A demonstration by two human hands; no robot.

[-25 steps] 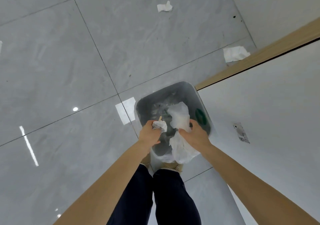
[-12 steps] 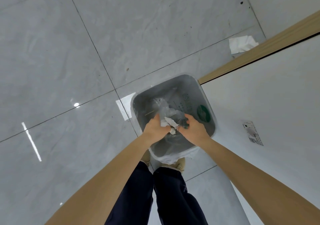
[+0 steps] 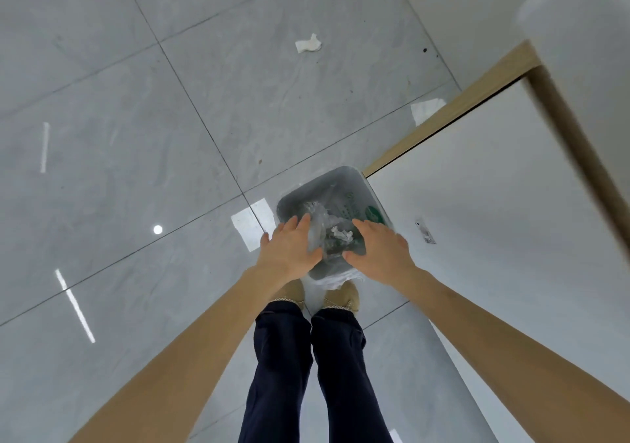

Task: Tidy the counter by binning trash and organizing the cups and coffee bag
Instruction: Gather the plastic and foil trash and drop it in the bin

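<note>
Grey plastic forms the bin [image 3: 358, 178], which is lined with a clear bag and set on the tiled floor [image 3: 136, 135] against a white cabinet [image 3: 494, 238]. Crumpled white trash [image 3: 341, 234] is seen inside the bin. Above the bin's near rim the left hand [image 3: 289, 253] and right hand [image 3: 383, 253] are held empty, fingers spread apart.
</note>
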